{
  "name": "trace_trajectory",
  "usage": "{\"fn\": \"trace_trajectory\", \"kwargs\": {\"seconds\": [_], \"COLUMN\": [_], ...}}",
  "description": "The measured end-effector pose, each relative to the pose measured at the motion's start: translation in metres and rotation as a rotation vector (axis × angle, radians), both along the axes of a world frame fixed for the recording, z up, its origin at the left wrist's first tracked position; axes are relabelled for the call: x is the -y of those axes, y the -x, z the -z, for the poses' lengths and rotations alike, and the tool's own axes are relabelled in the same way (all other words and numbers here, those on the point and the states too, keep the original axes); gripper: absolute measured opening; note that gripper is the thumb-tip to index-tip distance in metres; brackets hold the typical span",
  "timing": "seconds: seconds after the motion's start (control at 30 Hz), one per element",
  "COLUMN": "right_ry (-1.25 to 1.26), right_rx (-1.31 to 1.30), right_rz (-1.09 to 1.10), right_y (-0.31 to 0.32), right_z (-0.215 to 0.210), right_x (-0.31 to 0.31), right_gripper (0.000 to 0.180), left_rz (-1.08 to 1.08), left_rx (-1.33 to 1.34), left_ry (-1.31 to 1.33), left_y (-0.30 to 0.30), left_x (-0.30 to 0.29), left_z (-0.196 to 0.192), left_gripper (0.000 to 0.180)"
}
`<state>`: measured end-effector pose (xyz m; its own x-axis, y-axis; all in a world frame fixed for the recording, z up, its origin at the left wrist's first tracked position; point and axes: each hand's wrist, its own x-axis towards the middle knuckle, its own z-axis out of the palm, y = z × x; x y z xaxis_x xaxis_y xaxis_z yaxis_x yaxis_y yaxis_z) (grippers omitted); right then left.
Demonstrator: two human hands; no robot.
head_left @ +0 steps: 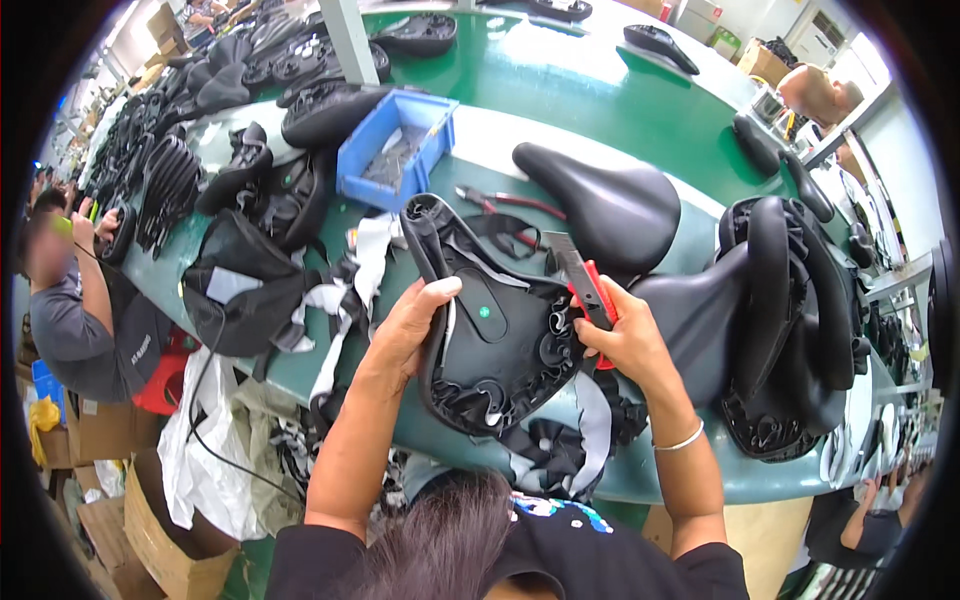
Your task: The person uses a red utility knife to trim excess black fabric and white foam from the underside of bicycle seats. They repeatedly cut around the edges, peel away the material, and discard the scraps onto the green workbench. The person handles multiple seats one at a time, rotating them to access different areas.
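Left hand [412, 322]: fingers clamped on left rim of the upturned saddle [485, 315], thumb over the edge. Saddle sits between both hands, near side of the bench [635, 478]. Right hand [628, 335]: fingers clamped round the red knife [594, 293], by the right rim. Best, I judge: brace firmly, short shallow strokes, left fingers clear of blade path.

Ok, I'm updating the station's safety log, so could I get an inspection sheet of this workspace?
Surface: green table, crowded with other saddles.
Job's things: black saddle, underside up; red cutter at its right edge.
Clutter: pale strip, black trimmings, red-handled pliers.
Hands: left hand holds the saddle's left edge; right hand grips the cutter.
Cables: dark cable hanging at left.
Surroundings: co-worker at left; cardboard box at lower left.
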<state>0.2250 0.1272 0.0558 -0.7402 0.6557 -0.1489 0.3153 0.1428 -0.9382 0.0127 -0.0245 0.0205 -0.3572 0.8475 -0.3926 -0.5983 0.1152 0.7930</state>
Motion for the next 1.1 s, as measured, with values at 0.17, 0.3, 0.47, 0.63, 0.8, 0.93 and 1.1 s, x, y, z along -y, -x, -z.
{"fn": "trace_trajectory", "kwargs": {"seconds": [0.17, 0.3, 0.47, 0.63, 0.8, 0.93, 1.1], "right_ry": [-0.325, -0.844, -1.081, -0.8, -0.373, -0.613, -0.551], "right_rx": [-0.034, 0.056, 0.235, 0.37, 0.366, 0.066, -0.084], "right_rz": [0.096, -0.269, -0.435, -0.251, -0.044, 0.136, 0.008], "right_y": [-0.045, -0.072, -0.062, -0.084, -0.1, -0.095, -0.018], "right_z": [0.003, 0.006, 0.003, 0.026, 0.023, 0.027, 0.024], "right_x": [0.033, 0.026, 0.015, 0.075, 0.132, 0.107, 0.056], "right_gripper": [0.045, 0.061, 0.056, 0.063, 0.058, 0.052, 0.058], "left_rz": [-0.034, 0.224, 0.324, 0.223, -0.108, -0.274, -0.306], "left_rx": [-0.096, -0.302, -0.479, -0.642, -0.534, -0.376, -0.373], "left_ry": [-0.034, 0.072, 0.173, 0.192, 0.234, 0.123, 0.099], "left_y": [-0.003, 0.007, 0.009, 0.023, -0.011, -0.027, -0.04], "left_x": [0.016, 0.001, -0.031, -0.013, 0.028, 0.051, 0.052], "left_z": [0.003, -0.032, -0.041, -0.007, -0.002, -0.002, -0.01], "left_gripper": [0.047, 0.045, 0.034, 0.034, 0.031, 0.039, 0.039]}}
